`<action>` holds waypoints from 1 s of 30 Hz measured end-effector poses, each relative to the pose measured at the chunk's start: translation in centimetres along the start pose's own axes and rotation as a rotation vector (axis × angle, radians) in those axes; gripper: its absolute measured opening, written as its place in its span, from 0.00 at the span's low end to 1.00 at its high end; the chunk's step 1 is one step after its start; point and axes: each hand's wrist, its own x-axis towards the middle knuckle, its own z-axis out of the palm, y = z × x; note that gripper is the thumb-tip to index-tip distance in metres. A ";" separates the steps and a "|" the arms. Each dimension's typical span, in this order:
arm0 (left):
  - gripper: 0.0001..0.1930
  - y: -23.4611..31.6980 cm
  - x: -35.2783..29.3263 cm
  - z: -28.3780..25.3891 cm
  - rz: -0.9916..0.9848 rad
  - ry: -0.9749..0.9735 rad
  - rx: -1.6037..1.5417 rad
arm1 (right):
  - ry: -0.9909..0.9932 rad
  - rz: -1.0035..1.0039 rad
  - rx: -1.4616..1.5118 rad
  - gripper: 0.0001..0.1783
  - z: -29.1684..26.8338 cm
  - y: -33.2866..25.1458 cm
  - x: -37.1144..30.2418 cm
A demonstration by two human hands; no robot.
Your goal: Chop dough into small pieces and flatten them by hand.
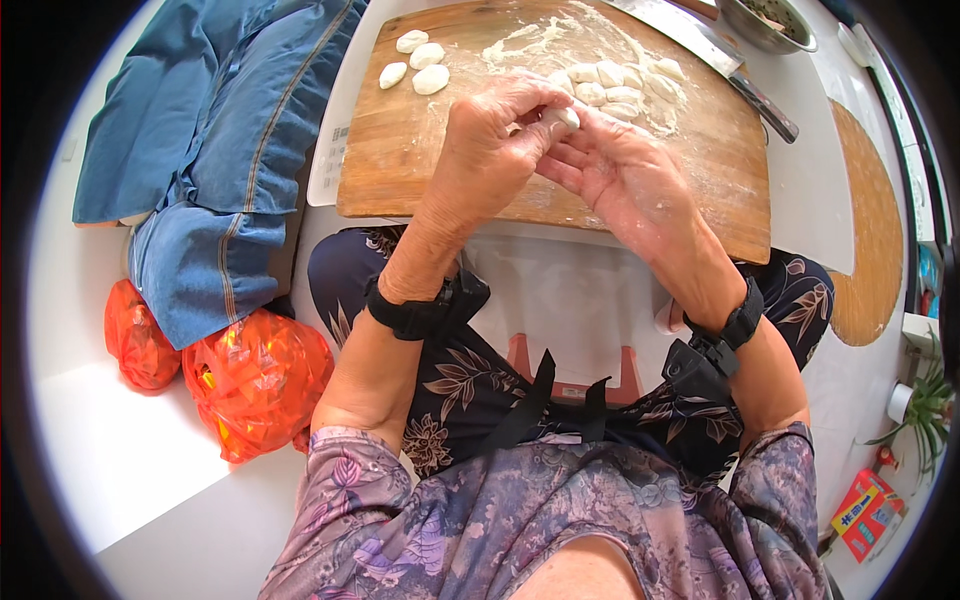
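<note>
Over the wooden board, my two hands meet around a small white piece of dough. My left hand pinches it between thumb and fingers. My right hand is turned partly palm up, its thumb and fingertips closed in against the same piece; the other fingers curl loosely below. Flour marks the right palm. Beyond my hands, several floury dough pieces lie bunched on the board. Several flattened dough rounds rest apart at its far left. Part of the bunch is hidden by my fingers.
A cleaver lies along the board's far right edge, its black handle pointing right. Past it stands a metal bowl with filling. Blue denim cloth and red plastic bags are at left. A potted plant stands far right.
</note>
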 end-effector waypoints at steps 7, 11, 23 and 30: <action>0.11 -0.8 0.0 0.6 0.310 -0.075 0.461 | -0.043 -0.011 -0.019 0.15 -1.7 -0.3 -0.8; 0.15 -0.9 0.0 1.2 0.436 -0.079 0.641 | -0.168 -0.018 0.130 0.15 -2.2 -0.2 -1.2; 0.16 -0.8 -0.3 1.7 0.383 -0.166 0.494 | 0.081 0.024 0.030 0.25 -1.4 -0.9 -1.5; 0.16 -1.0 -0.2 1.4 0.376 -0.179 0.563 | -0.094 0.048 0.222 0.30 -1.7 -0.7 -1.3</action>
